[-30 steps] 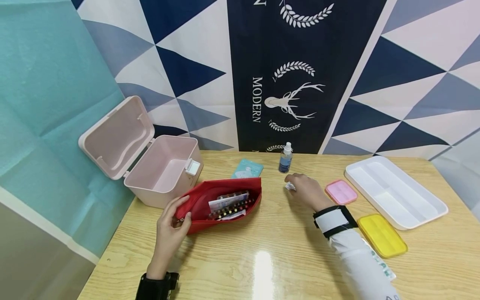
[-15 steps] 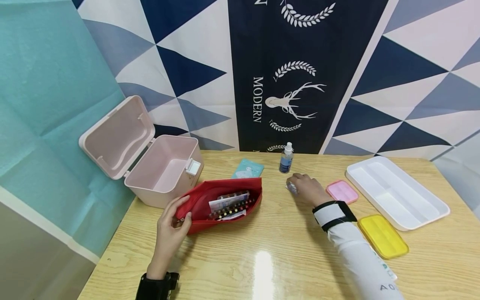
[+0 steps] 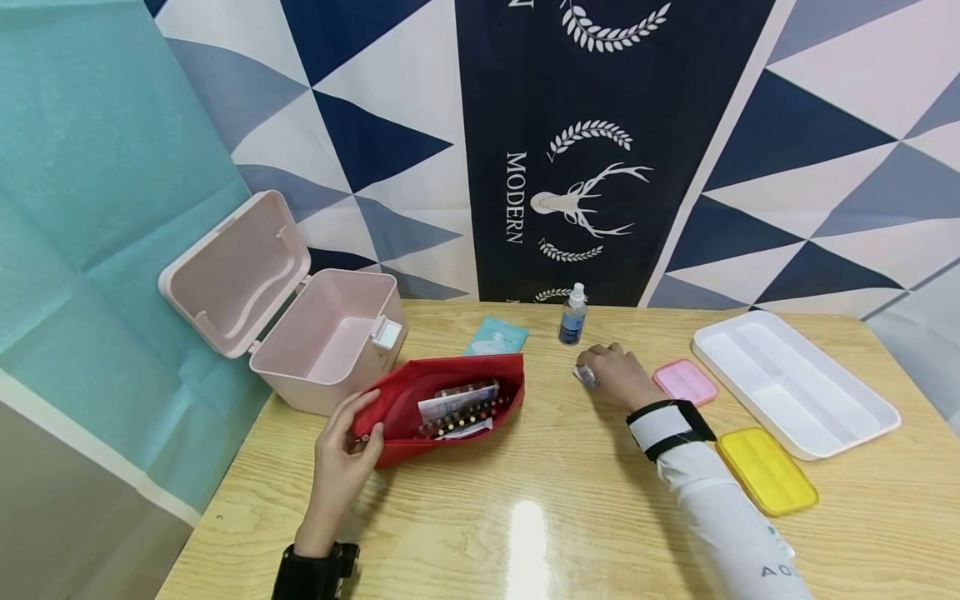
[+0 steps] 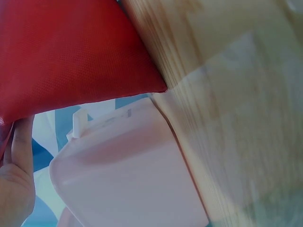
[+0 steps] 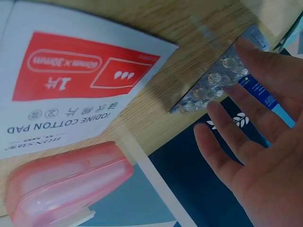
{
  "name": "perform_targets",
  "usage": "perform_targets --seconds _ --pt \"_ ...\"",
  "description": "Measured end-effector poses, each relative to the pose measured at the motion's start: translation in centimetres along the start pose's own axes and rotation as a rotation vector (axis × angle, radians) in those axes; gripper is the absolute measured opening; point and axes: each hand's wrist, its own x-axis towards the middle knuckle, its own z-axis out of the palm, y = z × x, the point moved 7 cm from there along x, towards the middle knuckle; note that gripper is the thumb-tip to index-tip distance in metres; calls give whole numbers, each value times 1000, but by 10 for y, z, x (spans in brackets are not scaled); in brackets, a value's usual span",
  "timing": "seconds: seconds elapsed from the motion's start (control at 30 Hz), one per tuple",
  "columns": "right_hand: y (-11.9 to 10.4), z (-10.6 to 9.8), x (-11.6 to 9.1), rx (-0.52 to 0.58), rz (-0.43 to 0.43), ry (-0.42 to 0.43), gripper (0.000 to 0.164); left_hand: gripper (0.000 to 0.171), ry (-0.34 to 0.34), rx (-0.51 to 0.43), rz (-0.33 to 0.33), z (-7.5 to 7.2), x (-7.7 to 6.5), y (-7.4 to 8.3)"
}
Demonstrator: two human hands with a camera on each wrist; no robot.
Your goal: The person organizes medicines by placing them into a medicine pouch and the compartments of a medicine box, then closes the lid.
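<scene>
My left hand (image 3: 347,446) grips the left end of a red zip pouch (image 3: 450,364), whose mouth gapes toward me. Inside the pouch lie pill blister packs (image 3: 480,410) and white paper packets (image 3: 453,406). Over the table to the right, my right hand (image 3: 617,377) pinches a silvery blister pack (image 5: 208,87) with clear round bubbles. In the right wrist view the thumb lies at the pack's upper end, and the other fingers spread below it. A small spray bottle (image 3: 572,315) with a blue label stands just behind this hand.
A pink box (image 3: 322,358) with its lid up stands at the left. Behind the pouch lies a teal packet (image 3: 498,337). To the right are a pink pill case (image 3: 685,382), a yellow case (image 3: 768,473), a white divided tray (image 3: 825,425) and an iodine cotton pad packet (image 5: 85,71).
The right hand has shifted slightly to the right, and the blister pack between its fingers has turned, showing more silver. The left hand and pouch have stayed in place.
</scene>
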Motion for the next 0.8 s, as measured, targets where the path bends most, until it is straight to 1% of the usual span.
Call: perform_targets --seconds 0.13,0.2,0.33,0.47,0.6,0.8 --pt "0 -3 0 -22 5 15 28 38 -1 -6 -2 0 0 -2" --pt "0 -5 0 -31 4 21 29 38 -1 -16 1 0 0 -5" --pt "0 -7 1 -13 3 35 33 40 -6 -41 -10 2 -2 -19" --pt "0 -7 1 23 9 24 37 42 -6 -49 -22 3 -4 -32" --pt "-2 -7 2 58 7 2 32 42 -4 -39 4 2 -4 -33" --pt "-9 -12 -1 70 -3 3 27 42 -5 -44 -1 2 -5 -32"
